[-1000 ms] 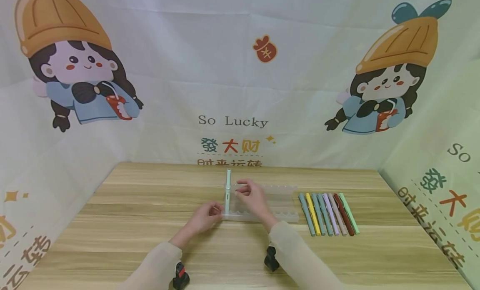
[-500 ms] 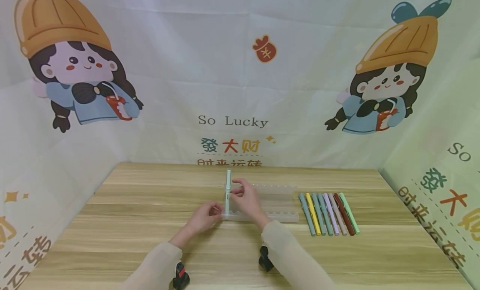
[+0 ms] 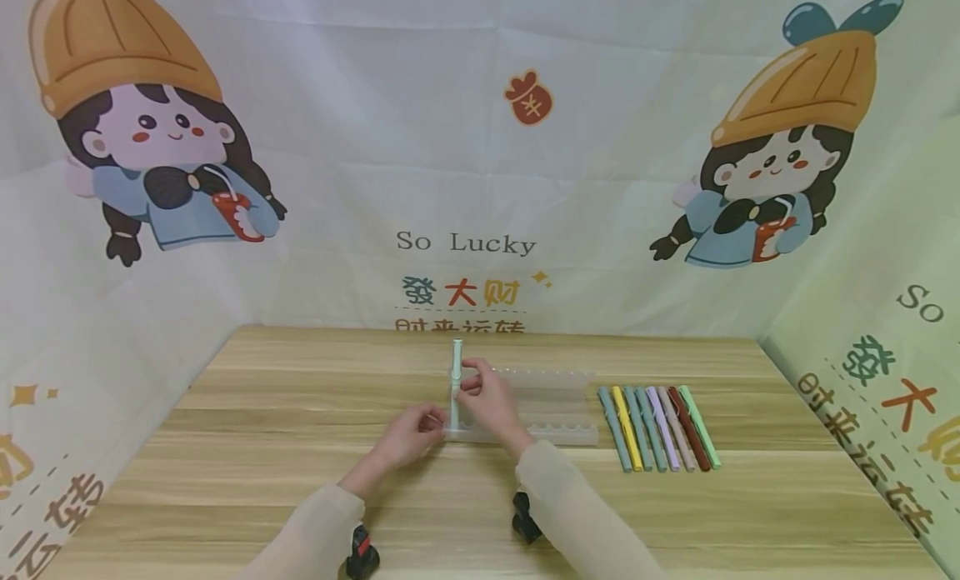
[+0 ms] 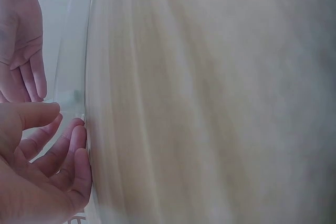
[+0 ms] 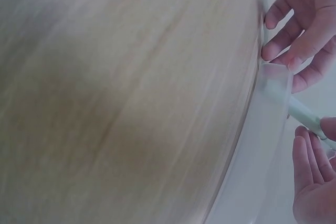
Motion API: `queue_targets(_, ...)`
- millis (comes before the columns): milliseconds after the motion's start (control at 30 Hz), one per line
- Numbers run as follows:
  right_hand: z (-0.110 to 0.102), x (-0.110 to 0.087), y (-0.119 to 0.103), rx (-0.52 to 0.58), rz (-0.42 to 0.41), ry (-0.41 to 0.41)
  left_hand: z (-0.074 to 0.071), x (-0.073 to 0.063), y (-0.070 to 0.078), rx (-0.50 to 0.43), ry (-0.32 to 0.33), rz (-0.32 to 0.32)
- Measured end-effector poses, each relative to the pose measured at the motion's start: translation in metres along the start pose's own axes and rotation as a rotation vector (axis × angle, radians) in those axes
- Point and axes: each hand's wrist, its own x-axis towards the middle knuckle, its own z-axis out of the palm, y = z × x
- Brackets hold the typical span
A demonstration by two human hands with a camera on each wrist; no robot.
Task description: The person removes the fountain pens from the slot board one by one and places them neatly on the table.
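A clear pen stand [image 3: 562, 434] with a notched front ledge and back edge lies in mid-table. One mint-green pen [image 3: 456, 359] leans upright in its leftmost slot. My right hand [image 3: 491, 401] pinches that pen near its middle; in the right wrist view the thumb lies over the pen [image 5: 304, 113], with fingers behind it. My left hand [image 3: 408, 434] holds the stand's left end. The right wrist view puts its thumb at the stand's corner [image 5: 275, 72]. In the left wrist view, the left hand's fingers [image 4: 63, 156] curve loosely beside that end.
Right of the stand, several capped pens [image 3: 660, 430] lie side by side in blue-grey, yellow, lilac, mauve, dark red and green. The wooden table [image 3: 262, 413] meets printed cloth walls [image 3: 337, 188] at the back and sides.
My right hand has moved left to the mint-green pen and come to it with thumb and fingers. The left hand stays at the stand's end.
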Motion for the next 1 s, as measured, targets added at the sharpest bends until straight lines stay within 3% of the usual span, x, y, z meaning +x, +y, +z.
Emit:
queue_targets(333,0.001,0.001,0.001,-0.015,-0.007,0.015,0.0,-0.001,0.001,0.005,-0.005,0.004)
queue_targets(567,-0.003,0.002,-0.004,0.048,-0.054,0.048,0.0,0.0,0.002,0.009,-0.01,-0.007)
queue_targets(1000,-0.034,0.002,-0.01,0.058,-0.086,0.092,0.001,0.0,0.0,0.028,0.0,0.002)
